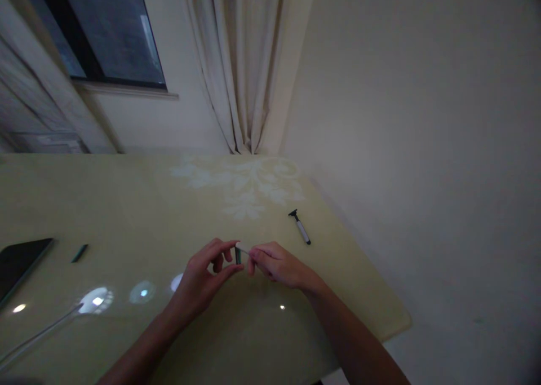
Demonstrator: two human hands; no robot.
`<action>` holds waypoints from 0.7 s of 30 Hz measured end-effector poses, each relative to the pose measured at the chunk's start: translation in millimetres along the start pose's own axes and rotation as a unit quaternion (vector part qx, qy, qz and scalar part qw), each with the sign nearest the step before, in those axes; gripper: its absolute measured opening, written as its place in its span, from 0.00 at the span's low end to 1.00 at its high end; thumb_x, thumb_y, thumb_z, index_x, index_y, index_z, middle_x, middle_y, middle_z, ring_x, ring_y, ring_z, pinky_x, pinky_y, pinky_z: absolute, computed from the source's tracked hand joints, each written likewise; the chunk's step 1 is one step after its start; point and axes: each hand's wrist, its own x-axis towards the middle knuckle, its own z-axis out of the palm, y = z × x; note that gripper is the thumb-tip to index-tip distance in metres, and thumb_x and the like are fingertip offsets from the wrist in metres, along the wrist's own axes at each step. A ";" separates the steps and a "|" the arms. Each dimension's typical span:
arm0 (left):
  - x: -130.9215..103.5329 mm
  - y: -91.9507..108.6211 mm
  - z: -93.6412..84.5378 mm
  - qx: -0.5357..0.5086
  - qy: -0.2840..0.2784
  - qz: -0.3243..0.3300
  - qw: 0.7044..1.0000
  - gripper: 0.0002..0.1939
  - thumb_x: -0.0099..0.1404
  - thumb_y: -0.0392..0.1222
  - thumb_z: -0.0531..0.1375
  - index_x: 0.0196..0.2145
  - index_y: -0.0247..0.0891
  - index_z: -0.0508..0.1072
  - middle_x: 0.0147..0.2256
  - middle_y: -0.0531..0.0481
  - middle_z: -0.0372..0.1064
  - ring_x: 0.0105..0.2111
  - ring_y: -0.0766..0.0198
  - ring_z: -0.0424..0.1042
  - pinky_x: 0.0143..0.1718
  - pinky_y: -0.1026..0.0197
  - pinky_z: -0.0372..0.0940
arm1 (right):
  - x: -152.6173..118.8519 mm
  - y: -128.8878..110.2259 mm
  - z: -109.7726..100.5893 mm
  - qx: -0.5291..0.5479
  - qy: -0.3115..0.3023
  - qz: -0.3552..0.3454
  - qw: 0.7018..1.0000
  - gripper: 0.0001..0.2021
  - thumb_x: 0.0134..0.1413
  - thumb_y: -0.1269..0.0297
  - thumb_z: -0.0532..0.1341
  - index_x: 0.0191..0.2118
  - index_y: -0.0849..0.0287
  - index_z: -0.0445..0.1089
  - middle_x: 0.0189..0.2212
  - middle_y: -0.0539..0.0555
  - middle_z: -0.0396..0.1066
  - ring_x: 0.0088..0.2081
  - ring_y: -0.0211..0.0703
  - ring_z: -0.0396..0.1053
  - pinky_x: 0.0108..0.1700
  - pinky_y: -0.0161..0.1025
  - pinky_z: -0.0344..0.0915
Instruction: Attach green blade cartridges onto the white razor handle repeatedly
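Observation:
My left hand (207,273) pinches a small dark strip with a green edge (238,256), which looks like a razor blade cartridge, upright between thumb and index fingertip. My right hand (276,265) is closed around a thin pale stick-like thing whose whitish tip (242,246) reaches the top of the strip; most of it is hidden in the fingers. Both hands are just above the table. A razor (301,228) with a grey handle and black head lies beyond my right hand. At the left rests another small dark green-edged piece (79,253).
The glossy yellowish table (127,204) has a pale floral pattern and light reflections. A dark flat device (21,264) lies at the left edge, with a white cable (40,335) in front. Behind are curtains (240,63) and a window; a wall stands at right.

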 end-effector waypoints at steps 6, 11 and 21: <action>1.3 5.3 -1.2 0.002 -0.007 0.008 1.000 0.18 0.68 0.40 0.70 0.54 0.49 0.79 0.32 0.57 0.70 0.26 0.69 0.67 0.31 0.67 0.66 | -0.5 -2.5 5.4 0.020 -0.024 0.007 0.999 0.30 0.71 0.36 0.54 0.31 0.59 0.68 0.20 0.44 0.56 0.23 0.35 0.54 0.27 0.34 0.50; 0.9 7.1 -1.7 0.001 -0.008 0.016 1.000 0.18 0.68 0.40 0.70 0.55 0.49 0.79 0.32 0.57 0.69 0.27 0.68 0.67 0.32 0.67 0.66 | -2.2 -3.8 4.3 0.050 -0.041 0.009 0.998 0.30 0.71 0.35 0.55 0.28 0.57 0.61 0.19 0.43 0.53 0.22 0.34 0.51 0.26 0.35 0.49; 0.0 6.4 -2.5 0.000 -0.002 0.013 1.000 0.18 0.69 0.37 0.68 0.55 0.50 0.79 0.31 0.58 0.67 0.28 0.68 0.67 0.32 0.67 0.65 | -1.9 0.7 7.8 0.084 -0.076 0.008 0.994 0.30 0.70 0.34 0.55 0.27 0.56 0.59 0.20 0.42 0.52 0.21 0.33 0.50 0.25 0.35 0.48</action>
